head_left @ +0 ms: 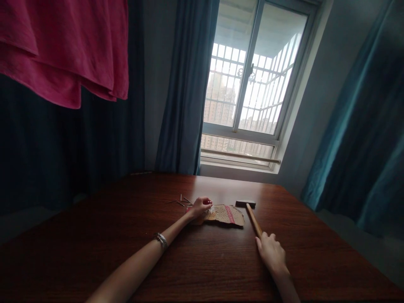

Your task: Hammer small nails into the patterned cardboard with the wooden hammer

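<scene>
My right hand (272, 251) is wrapped round the wooden handle of a hammer (252, 218). The hammer's dark head lies at the far end of the handle, on or just above the table. My left hand (200, 206) is over the left part of a torn piece of cardboard (222, 213), its fingers pinched together; what they hold is too small to make out. Many small dark marks or holes and a pink band cover the cardboard. Several loose nails (182, 201) lie just left of that hand.
Everything rests on a dark reddish-brown wooden table (202, 261). Beyond its far edge is a barred window (235, 132) with a blue curtain (186, 105) beside it. A pink cloth (78, 50) hangs at upper left. Another blue curtain (347, 147) hangs on the right.
</scene>
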Demonstrator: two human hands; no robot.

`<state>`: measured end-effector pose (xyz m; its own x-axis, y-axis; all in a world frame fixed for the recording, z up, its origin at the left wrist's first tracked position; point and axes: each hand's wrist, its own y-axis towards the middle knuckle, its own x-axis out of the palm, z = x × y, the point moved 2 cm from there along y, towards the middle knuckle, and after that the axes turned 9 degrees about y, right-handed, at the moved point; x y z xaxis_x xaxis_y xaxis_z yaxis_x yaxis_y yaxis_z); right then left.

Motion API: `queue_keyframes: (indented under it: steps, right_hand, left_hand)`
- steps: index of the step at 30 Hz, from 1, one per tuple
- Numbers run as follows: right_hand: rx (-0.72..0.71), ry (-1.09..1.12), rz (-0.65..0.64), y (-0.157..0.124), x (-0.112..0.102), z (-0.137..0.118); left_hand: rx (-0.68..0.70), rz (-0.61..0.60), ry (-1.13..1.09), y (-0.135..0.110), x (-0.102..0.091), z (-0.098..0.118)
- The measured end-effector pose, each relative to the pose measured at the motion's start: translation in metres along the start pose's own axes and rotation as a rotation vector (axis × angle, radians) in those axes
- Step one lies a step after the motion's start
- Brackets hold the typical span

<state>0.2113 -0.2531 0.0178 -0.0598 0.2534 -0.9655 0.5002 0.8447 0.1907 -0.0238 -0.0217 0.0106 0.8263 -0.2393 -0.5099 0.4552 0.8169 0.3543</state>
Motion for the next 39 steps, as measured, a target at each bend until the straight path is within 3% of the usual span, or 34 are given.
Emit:
queue_keyframes:
  steps: [3,6,10,13,15,19,22,24,30,39]
  right_hand:
    - [-0.035,-0.004,0.050,-0.005,0.002,-0.002]
    - [-0.028,0.157,-0.027,0.001,-0.004,0.002]
    - [-0.005,0.518,-0.016,0.011,-0.013,0.005]
    - [0.044,0.951,-0.022,0.010,-0.018,-0.003]
    - [0.091,1.274,-0.126,0.004,-0.023,-0.013]
    - [0.069,1.709,-0.519,-0.015,-0.043,-0.037]
    - [0.074,1.767,-0.702,-0.026,-0.056,-0.051]
    - [0.069,1.768,-0.753,-0.030,-0.060,-0.058]
    - [0.044,1.770,-0.759,-0.032,-0.056,-0.069]
    - [0.047,1.747,-0.744,-0.034,-0.050,-0.064]
  left_hand:
    - [-0.004,0.001,0.006,-0.001,-0.001,0.003]
    - [-0.016,0.001,0.007,-0.003,-0.003,0.006]
    - [-0.030,0.000,0.013,-0.004,-0.003,0.007]
    - [-0.039,0.000,0.015,-0.003,-0.003,0.004]
    - [-0.033,0.003,0.021,-0.002,-0.002,0.003]
    - [-0.045,0.012,0.046,-0.003,-0.003,0.004]
    - [-0.062,0.002,0.032,-0.004,-0.003,0.008]
    - [-0.058,-0.006,0.016,-0.005,-0.002,0.009]
    - [-0.016,-0.011,0.001,-0.004,0.000,0.008]
    - [-0.035,-0.007,0.028,-0.004,0.000,0.007]
